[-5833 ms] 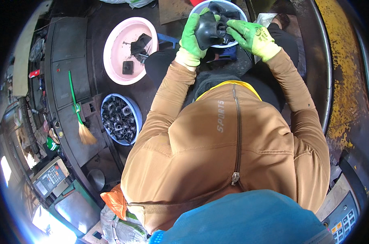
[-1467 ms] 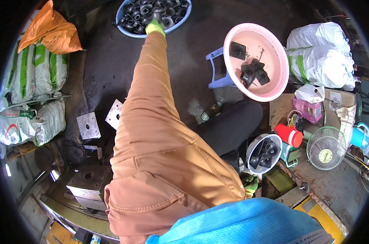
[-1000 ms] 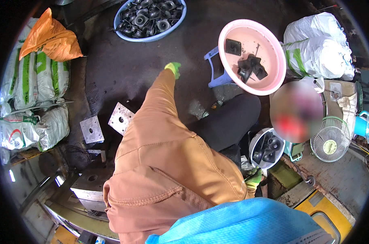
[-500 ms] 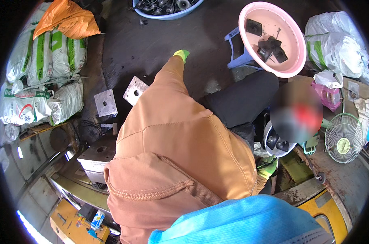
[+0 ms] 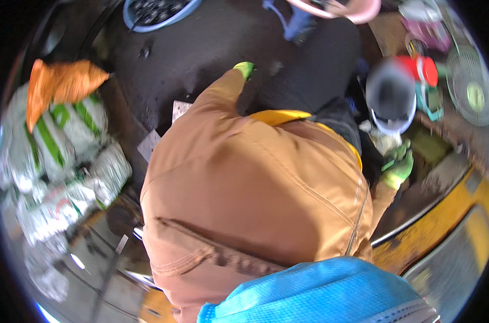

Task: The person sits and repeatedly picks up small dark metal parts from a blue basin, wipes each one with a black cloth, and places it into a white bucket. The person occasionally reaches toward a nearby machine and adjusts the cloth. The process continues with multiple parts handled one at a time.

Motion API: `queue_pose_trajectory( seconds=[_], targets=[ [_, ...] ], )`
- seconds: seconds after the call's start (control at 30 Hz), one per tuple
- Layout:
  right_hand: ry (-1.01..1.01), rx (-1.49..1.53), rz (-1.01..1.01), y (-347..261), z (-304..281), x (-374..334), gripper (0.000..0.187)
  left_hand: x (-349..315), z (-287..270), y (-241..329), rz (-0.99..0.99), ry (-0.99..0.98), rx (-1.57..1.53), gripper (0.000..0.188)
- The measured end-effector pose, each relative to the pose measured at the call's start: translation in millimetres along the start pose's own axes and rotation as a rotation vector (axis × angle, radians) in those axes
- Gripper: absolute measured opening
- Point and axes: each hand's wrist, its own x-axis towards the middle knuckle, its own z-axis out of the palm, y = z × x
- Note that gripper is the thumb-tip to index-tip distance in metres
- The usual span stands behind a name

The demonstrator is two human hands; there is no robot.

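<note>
My left hand [image 5: 244,70], in a yellow-green glove, reaches forward at the end of a stretched brown sleeve over the dark floor [image 5: 201,54]. Its fingers are mostly hidden, and nothing held shows. On the right, beside my body, my right hand [image 5: 398,168] wears the same kind of glove; its fingers are apart with nothing visible in them. Just beyond it stands a pale bucket [image 5: 393,128] with dark contents, partly blurred. A crumpled whitish bag [image 5: 385,142] lies between that hand and the bucket. My knee in black trousers [image 5: 314,64] rises between the arms.
A blue basin [image 5: 163,26] of black parts is at the far left, a pink basin [image 5: 357,15] at the far edge. White sacks [image 5: 56,151] under an orange bag [image 5: 66,86] fill the left. A fan [image 5: 473,91] and yellow machinery [image 5: 444,231] stand right. Metal plates [image 5: 149,144] lie left.
The view has turned and tilted, so the basins sit higher and the sacks lower. My right hand has come out from beside my body, fingers apart. My left hand remains stretched forward.
</note>
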Motion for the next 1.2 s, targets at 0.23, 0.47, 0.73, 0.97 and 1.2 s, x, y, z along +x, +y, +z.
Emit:
queue_pose_trajectory(
  seconds=[0.23,0.47,0.73,0.97,1.2],
  targets=[
    [-0.019,0.249,-0.117,19,-32,-42,0.028,-16,-14,-38,-0.156,-0.189,-0.04,0.025],
    [-0.045,0.271,0.132,27,-43,-31,0.025,-29,-77,10,-0.198,-0.026,0.035,0.028],
    [0.105,-0.075,-0.112,30,-25,26,0.049,-75,-45,124,0.008,0.049,-0.021,0.028],
    [0.293,-1.098,-0.006,19,-36,95,0.05,-93,-5,143,0.017,-0.042,0.037,0.029],
    [0.324,-1.613,-0.379,25,-42,146,0.035,-90,-24,106,-0.007,-0.08,0.002,0.027]
  ],
)
